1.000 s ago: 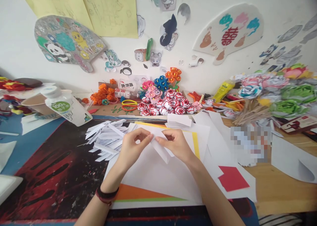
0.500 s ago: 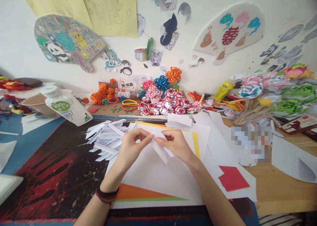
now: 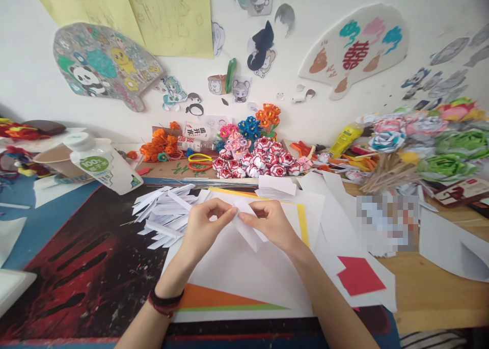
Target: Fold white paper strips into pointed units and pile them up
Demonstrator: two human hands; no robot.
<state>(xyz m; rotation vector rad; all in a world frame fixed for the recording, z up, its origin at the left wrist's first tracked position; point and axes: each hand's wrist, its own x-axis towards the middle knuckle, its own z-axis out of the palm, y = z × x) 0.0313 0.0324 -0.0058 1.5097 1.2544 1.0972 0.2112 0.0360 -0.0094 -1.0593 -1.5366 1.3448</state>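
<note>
Between my two hands is a folded strip of white paper (image 3: 249,233), tilted with its lower end pointing down to the right. My left hand (image 3: 208,221) pinches its upper left edge between thumb and forefinger. With thumb and bent fingers, my right hand (image 3: 273,221) grips the same strip from the right side. Both hands are above a large white sheet (image 3: 244,277). Just left of my left hand lies a heap of folded white paper strips (image 3: 164,214). Behind my right hand sits a small stack of folded white paper (image 3: 277,186).
Red-and-white paper flowers (image 3: 263,160) line the back by the wall. A white bottle (image 3: 105,165) leans at the left; a yellow bottle (image 3: 345,141) lies at the back right. A red paper piece (image 3: 360,276) rests on white paper at the right, near green paper flowers (image 3: 439,168).
Almost nothing differs. The lower end of the folded strip has shifted very slightly; both hands keep their hold in the same place.
</note>
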